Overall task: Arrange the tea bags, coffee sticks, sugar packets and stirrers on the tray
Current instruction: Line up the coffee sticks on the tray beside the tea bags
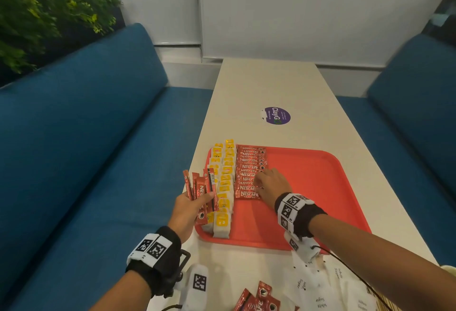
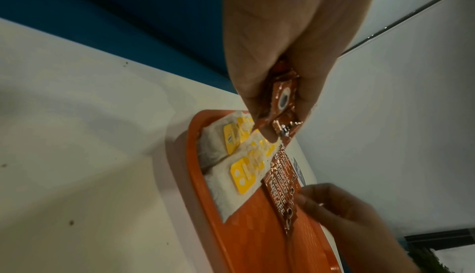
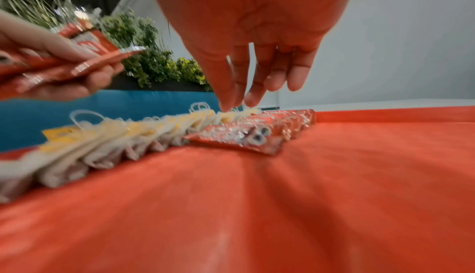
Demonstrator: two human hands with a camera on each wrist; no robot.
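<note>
Clearly the coffee-stick row is the step in hand, with the tea already set. Furthest left, the left hand (image 1: 188, 208) hovers over the tray's near-left corner, fingers and thumb curled round a fanned bunch of red Nescafé coffee sticks (image 1: 202, 188), their ends splaying upward past the fingertips. Beneath and just right of it, two overlapping columns of yellow-tagged tea bags (image 1: 225, 182) run along the left edge of the red tray (image 1: 320, 187). Next comes the shingled column of laid coffee sticks (image 1: 249, 170), flat and touching the tea bags. The right hand (image 1: 270, 185) lies over the near end of that column, fingers straight and pointing down with small gaps between them; from the blurred wrist view the tips seem to touch the sticks, though I can't be sure they press. The next move likely calls for drawing one stick from the left bunch and laying it square against the nearest. Loose sticks (image 1: 259, 298) and white sugar packets (image 1: 320, 291) wait on the table, nearer than the tray; I see no stirrers.
</note>
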